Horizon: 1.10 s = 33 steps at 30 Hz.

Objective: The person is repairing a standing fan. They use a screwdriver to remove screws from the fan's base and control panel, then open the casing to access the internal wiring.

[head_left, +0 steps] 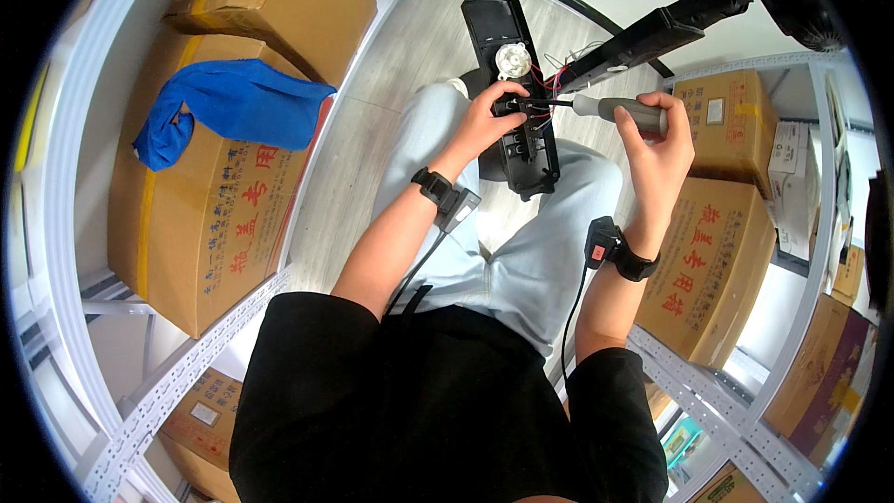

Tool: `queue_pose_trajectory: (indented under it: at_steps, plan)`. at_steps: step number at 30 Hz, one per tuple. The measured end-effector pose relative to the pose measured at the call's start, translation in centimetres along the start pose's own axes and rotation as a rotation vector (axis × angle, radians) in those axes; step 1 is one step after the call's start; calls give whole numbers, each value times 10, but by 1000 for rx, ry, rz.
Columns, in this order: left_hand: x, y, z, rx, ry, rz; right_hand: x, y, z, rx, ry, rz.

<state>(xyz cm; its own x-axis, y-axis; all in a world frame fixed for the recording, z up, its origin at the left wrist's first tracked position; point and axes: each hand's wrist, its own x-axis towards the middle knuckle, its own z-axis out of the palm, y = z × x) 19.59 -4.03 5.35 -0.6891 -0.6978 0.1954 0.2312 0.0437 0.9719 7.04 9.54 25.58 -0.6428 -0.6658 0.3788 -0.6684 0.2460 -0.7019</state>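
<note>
head view: left hand (486, 118) fingers curled, pressing on the black housing (510, 84) that rests on the lap, tips down among its wires (543, 84). right hand (659, 144) is clenched round a grey screwdriver (622, 111), tip poked into the housing just beside the left fingertips. white gear (513, 61) sits right above. blue cloth (223, 107) lies on a box (205, 224) at left, well apart.
</note>
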Motion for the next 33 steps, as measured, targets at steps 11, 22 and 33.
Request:
queue_pose_trajectory:
  at_steps: [11, 22, 33]
  plan:
    - [-2, 8, 2, 14, -11, -43, -3, 8, -8, 15, 9, 58]
    - [-2, -4, 3, 76, -21, -59, -5, 6, -10, 14, 18, 94]
    - [0, -14, 5, 77, -8, -14, -2, 4, -9, -1, 60, 164]
